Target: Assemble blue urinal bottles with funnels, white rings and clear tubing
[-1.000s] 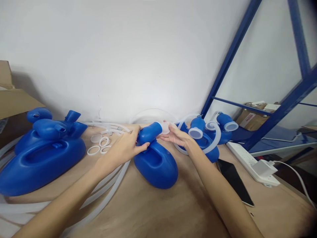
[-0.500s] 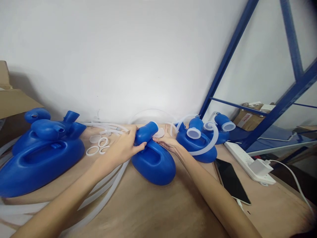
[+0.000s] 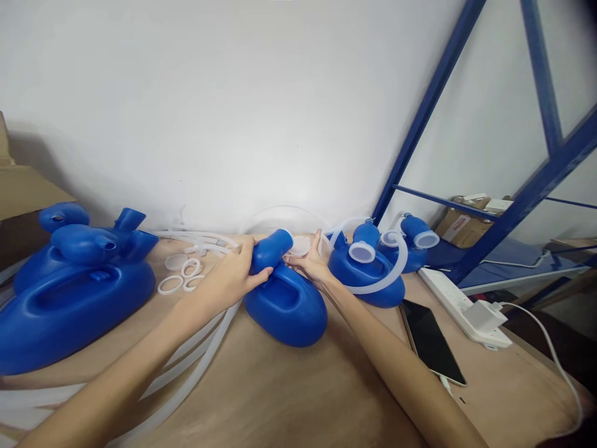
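Observation:
A blue plastic urinal bottle (image 3: pixel 298 311) with a moulded handle lies on the table in front of me. My left hand (image 3: pixel 236 267) is closed around its bent neck from the left, thumb in front. The neck's mouth (image 3: pixel 284 239) faces right and upward, with a pale rim. Just right of that mouth, my right hand (image 3: pixel 314 264) holds a translucent white cap (image 3: pixel 300 246). Some of its fingers are hidden behind the bottle and cap, so I cannot tell whether the cap touches the rim.
Blue bottles (image 3: pixel 79 298) stand left; capped, tubed ones (image 3: pixel 366 274) stand right. White rings (image 3: pixel 171 285), a loose cap (image 3: pixel 176 261) and clear tubing (image 3: pixel 205 361) lie left. A phone (image 3: pixel 431 342) and power strip (image 3: pixel 459 302) lie right, beside a blue metal rack (image 3: pixel 429 106). A cardboard box (image 3: pixel 32 186) is far left.
My right hand has brought the white cap from in front of the bottle's mouth down to its right side, uncovering the opening. My left hand keeps its grip. The view has shifted slightly right.

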`<state>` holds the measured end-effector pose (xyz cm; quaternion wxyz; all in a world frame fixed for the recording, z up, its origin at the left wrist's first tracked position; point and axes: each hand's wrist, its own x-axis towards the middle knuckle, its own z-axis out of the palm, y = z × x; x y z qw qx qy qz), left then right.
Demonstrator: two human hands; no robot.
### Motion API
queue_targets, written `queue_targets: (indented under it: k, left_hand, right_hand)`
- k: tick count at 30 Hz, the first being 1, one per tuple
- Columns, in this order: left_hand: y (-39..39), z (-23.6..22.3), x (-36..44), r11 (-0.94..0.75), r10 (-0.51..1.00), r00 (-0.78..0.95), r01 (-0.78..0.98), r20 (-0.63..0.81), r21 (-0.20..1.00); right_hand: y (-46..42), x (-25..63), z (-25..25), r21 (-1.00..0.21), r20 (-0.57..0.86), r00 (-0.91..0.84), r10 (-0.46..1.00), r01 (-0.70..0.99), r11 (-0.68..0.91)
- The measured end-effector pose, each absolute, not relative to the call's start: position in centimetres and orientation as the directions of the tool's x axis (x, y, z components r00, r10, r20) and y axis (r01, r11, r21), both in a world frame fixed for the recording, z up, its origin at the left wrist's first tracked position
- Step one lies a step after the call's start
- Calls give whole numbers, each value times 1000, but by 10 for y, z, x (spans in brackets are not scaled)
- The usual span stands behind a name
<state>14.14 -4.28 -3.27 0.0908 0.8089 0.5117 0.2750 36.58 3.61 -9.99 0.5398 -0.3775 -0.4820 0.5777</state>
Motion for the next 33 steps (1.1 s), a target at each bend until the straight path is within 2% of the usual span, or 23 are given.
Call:
queue_targets:
  k: [6,11,14,19,29,33]
  left_hand:
    - [-44,-34,142,-443,883,311,800,352,404]
    - [-45,-35,142,-468,869,326,785,371,407]
    - [-44,-36,142,-474,865,325,780,384,409]
    - [-44,-36,140,-463,877,326,772,354,435]
    - [-48,-28,144,-416,903,313,810,296,413]
    - [-46,-32,143,-433,893,318,798,318,419]
  right_hand:
    - [40,365,-94,-937,-88,-141,986,-323,-130]
    - [37,371,-89,-894,-94,-228,969,-408,-183]
    - [36,372,-90,-890,-111,-319,941,-389,-237]
    - [38,373,-97,-928,-28,-439,898,-322,-187]
    - [45,373,-103,-957,-29,-278,960,-269,-107]
    - [50,373,-105,-966,-22,-202,979,-249,-73]
